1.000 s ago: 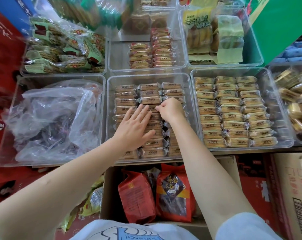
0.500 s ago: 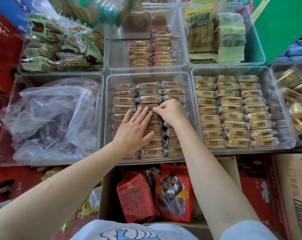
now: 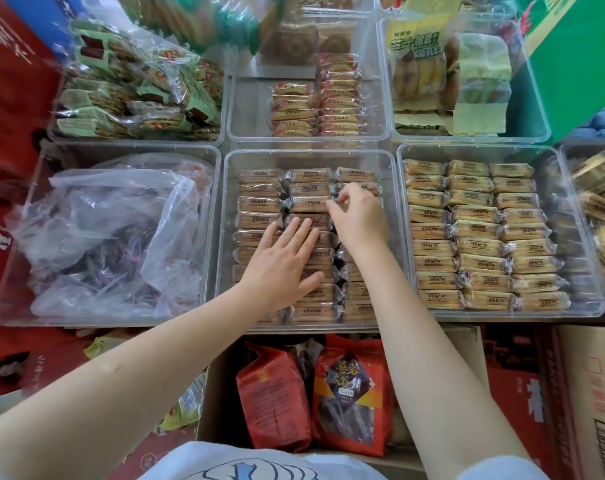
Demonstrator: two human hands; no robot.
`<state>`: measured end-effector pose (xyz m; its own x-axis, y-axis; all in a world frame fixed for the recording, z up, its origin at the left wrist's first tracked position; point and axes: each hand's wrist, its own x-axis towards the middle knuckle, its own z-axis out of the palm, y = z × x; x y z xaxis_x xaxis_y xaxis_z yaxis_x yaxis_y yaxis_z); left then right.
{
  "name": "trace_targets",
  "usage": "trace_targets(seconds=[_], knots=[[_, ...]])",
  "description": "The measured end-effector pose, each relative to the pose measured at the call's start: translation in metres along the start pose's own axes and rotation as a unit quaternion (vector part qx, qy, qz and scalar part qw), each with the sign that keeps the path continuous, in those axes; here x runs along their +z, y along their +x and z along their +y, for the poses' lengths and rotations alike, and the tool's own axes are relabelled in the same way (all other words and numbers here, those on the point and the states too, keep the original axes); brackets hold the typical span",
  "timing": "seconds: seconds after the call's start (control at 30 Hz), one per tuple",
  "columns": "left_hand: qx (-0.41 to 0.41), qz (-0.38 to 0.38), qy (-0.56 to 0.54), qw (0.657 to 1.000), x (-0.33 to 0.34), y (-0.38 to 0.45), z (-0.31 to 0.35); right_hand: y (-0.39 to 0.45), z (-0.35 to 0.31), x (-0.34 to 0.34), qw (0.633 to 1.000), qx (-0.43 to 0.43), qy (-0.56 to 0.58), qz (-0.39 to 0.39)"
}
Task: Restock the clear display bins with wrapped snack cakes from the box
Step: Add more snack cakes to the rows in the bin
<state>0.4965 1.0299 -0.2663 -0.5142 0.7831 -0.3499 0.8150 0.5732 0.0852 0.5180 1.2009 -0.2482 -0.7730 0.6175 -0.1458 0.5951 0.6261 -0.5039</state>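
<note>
The middle clear bin (image 3: 225, 188) holds three columns of brown wrapped snack cakes (image 3: 259, 204). My left hand (image 3: 283, 263) lies flat with straight fingers on the middle column of cakes. My right hand (image 3: 358, 218) reaches over the right column, and its fingertips pinch the wrapper end of one cake (image 3: 337, 200) between the middle and right columns. Below the bins stands an open cardboard box (image 3: 467, 344) with two red snack bags (image 3: 351, 393) in it.
To the right is a bin (image 3: 592, 306) full of yellow wrapped cakes. The left bin (image 3: 13, 306) holds crumpled clear plastic bags. Behind are bins with green packs, red-wrapped cakes and yellow bags. A second carton (image 3: 592, 393) is at lower right.
My right hand has moved farther back along the right column and now pinches a wrapper end. My left hand stays flat on the middle column.
</note>
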Motion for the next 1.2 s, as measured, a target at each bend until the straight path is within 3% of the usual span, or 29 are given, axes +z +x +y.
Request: trace_targets(seconds=[0.47, 0.67, 0.93, 1.1, 1.2], knots=[[0.0, 0.009, 0.003, 1.0, -0.002, 0.003, 0.004, 0.023, -0.01, 0.006, 0.997, 0.014, -0.04, -0.061], [-0.01, 0.006, 0.003, 1.0, -0.004, 0.004, 0.005, 0.027, -0.009, -0.002, 0.991, -0.018, -0.083, -0.103], [-0.009, 0.047, -0.032, 0.998, -0.015, 0.016, -0.009, 0.036, -0.006, -0.006, 0.991, -0.029, 0.044, -0.122], [-0.02, 0.019, -0.015, 1.0, -0.008, 0.026, -0.015, 0.033, -0.009, 0.006, 0.992, -0.035, -0.069, -0.102], [-0.016, 0.027, -0.028, 0.999, -0.004, 0.027, -0.016, 0.033, -0.008, 0.008, 0.994, -0.037, -0.061, -0.086]])
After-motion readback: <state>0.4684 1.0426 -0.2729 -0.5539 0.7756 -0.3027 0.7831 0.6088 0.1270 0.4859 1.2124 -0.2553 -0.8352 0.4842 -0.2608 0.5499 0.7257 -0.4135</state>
